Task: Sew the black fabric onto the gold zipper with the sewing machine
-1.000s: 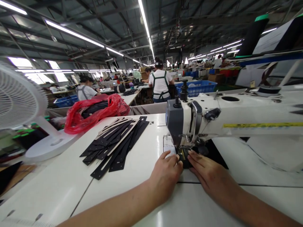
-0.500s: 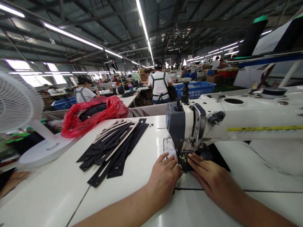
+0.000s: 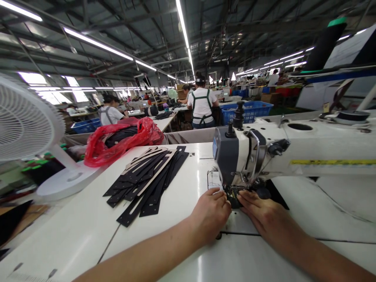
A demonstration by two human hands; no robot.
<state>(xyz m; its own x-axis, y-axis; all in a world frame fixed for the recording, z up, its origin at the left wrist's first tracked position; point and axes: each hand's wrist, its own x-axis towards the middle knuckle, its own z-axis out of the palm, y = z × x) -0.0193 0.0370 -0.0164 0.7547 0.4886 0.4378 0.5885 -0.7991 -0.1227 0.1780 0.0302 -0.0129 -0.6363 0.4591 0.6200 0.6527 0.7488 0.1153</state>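
Under the needle area of a white and grey sewing machine (image 3: 227,154) lies a black piece of material (image 3: 234,202), mostly covered by the machine foot and my fingers. My left hand (image 3: 214,213) is at its left edge, fingers curled and closed on it; the thumb is hidden. From the right, my right hand (image 3: 266,213) rests flat on the piece, fingers stretched out close to the presser foot. More black material (image 3: 276,194) shows behind the machine head.
Left of the machine, flat black strips (image 3: 147,180) with slots and holes lie in a loose pile on the white table (image 3: 176,235). Beyond them sits a red plastic bag (image 3: 123,137) holding dark pieces. A white fan (image 3: 63,172) stands at left. Co-workers sit farther back near blue crates (image 3: 249,111).
My left fingers have curled in more from a flatter spread. Less of the black piece shows in front of the foot. The whole view has shifted slightly.
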